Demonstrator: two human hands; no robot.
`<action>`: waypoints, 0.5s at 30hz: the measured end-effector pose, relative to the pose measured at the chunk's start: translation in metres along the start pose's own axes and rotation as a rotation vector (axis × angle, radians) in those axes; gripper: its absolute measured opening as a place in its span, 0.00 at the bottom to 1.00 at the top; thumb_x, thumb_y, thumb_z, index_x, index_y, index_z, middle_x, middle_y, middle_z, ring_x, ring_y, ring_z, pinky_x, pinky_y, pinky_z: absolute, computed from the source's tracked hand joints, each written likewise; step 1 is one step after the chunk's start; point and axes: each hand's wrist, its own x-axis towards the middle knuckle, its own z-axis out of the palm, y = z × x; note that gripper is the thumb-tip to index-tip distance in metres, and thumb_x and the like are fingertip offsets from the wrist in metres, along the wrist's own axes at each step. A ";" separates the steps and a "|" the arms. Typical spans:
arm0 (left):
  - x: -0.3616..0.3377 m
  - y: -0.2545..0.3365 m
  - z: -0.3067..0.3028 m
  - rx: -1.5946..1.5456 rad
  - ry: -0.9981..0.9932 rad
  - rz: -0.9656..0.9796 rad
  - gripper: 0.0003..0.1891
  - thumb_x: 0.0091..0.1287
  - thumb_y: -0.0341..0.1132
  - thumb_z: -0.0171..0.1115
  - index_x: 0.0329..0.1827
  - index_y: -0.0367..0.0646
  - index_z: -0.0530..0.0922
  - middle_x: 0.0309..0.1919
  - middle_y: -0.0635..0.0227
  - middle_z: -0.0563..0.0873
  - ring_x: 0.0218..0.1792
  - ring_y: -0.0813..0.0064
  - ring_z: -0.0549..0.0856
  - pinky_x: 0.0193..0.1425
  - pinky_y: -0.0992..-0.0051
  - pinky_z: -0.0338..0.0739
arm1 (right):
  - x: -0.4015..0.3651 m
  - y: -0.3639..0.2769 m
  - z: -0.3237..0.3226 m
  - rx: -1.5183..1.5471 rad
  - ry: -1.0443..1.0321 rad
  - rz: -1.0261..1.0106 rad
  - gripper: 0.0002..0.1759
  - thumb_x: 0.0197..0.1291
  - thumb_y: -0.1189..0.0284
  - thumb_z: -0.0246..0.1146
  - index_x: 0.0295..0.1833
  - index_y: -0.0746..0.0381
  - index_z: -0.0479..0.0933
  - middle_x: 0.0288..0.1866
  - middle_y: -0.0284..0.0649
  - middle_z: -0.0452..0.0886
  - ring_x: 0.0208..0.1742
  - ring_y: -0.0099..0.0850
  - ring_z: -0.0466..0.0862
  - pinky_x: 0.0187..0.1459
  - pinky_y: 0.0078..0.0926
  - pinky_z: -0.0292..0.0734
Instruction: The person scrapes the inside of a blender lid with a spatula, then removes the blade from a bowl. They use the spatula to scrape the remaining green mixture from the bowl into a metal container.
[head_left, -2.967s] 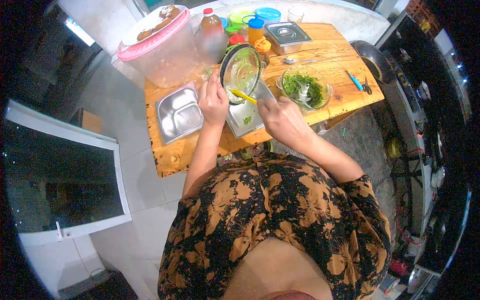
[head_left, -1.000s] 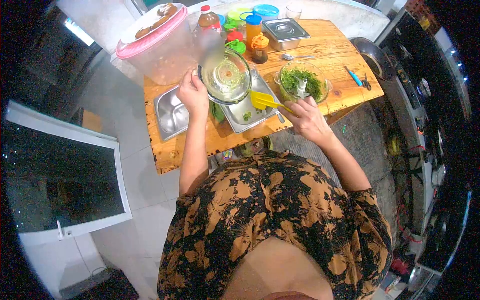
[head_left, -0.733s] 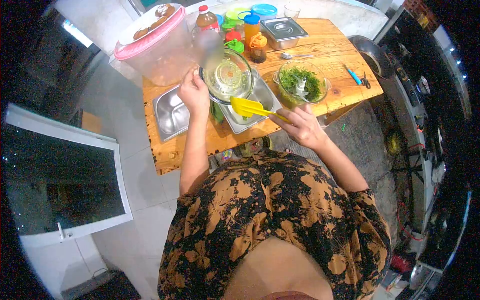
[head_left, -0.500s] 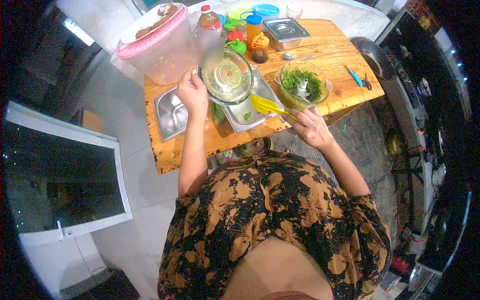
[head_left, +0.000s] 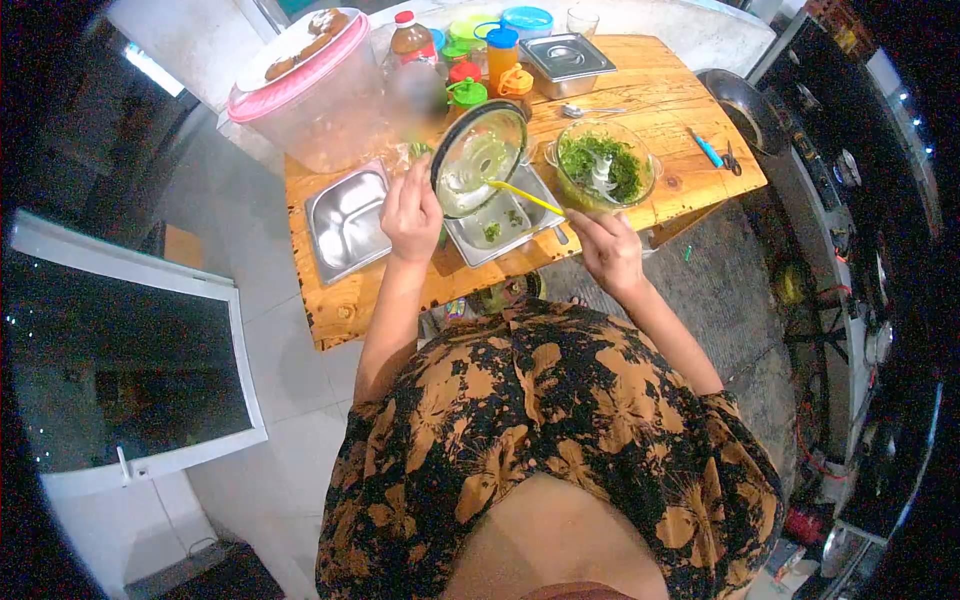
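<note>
My left hand (head_left: 411,215) grips the edge of a round clear glass lid (head_left: 478,150) with a dark rim, held tilted over a steel tray (head_left: 532,190). Green smears show on the glass. In my right hand (head_left: 609,245) is the handle of a yellow spatula (head_left: 530,198), whose tip meets the lid's inner side. Bits of chopped greens (head_left: 491,231) lie in the tray. Just beyond my right hand stands a clear glass bowl (head_left: 652,180) of chopped green leaves (head_left: 590,155), with a pale chopping blade in the middle.
A second steel tray (head_left: 345,225) lies to the left. Behind stand a large pink-lidded plastic container (head_left: 325,125), a sauce bottle (head_left: 412,45), several squeeze bottles and a lidded steel pan (head_left: 568,62). A spoon (head_left: 590,110), blue-handled tool (head_left: 706,148) and scissors (head_left: 733,160) lie rightward.
The lid has moved right and tipped more upright. The spatula has turned edge-on and its tip has shifted left onto the lid. More green bits lie in the tray below.
</note>
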 end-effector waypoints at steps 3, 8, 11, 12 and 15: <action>-0.007 0.001 0.002 0.009 0.002 0.081 0.22 0.51 0.16 0.56 0.50 0.41 0.79 0.29 0.60 0.81 0.28 0.65 0.80 0.33 0.70 0.77 | 0.000 0.005 0.000 -0.072 -0.076 0.002 0.16 0.49 0.77 0.61 0.47 0.60 0.80 0.29 0.38 0.77 0.29 0.35 0.76 0.33 0.33 0.68; -0.011 0.001 0.001 -0.024 0.004 0.094 0.21 0.51 0.16 0.57 0.49 0.40 0.79 0.30 0.61 0.82 0.29 0.65 0.81 0.33 0.71 0.77 | 0.003 0.004 -0.004 -0.066 -0.149 0.014 0.18 0.48 0.78 0.60 0.49 0.60 0.78 0.28 0.39 0.76 0.30 0.35 0.76 0.35 0.33 0.68; -0.009 0.007 0.003 -0.044 0.044 0.120 0.20 0.52 0.17 0.58 0.49 0.40 0.79 0.32 0.61 0.83 0.30 0.66 0.82 0.34 0.71 0.78 | -0.004 0.007 0.003 -0.027 -0.219 -0.032 0.20 0.48 0.78 0.60 0.51 0.60 0.77 0.29 0.39 0.76 0.30 0.36 0.76 0.35 0.33 0.68; -0.008 0.007 0.003 -0.048 0.060 0.130 0.19 0.52 0.17 0.58 0.49 0.40 0.79 0.33 0.61 0.83 0.31 0.66 0.82 0.34 0.71 0.78 | -0.005 0.006 0.004 0.022 -0.219 -0.070 0.21 0.47 0.78 0.60 0.52 0.60 0.77 0.29 0.38 0.76 0.31 0.36 0.76 0.35 0.33 0.68; -0.013 0.004 0.004 -0.012 0.020 0.088 0.18 0.53 0.17 0.57 0.48 0.40 0.80 0.33 0.60 0.84 0.31 0.66 0.82 0.34 0.71 0.78 | -0.005 0.000 -0.003 0.068 -0.216 -0.083 0.22 0.47 0.78 0.60 0.52 0.61 0.76 0.30 0.38 0.76 0.31 0.36 0.76 0.35 0.34 0.68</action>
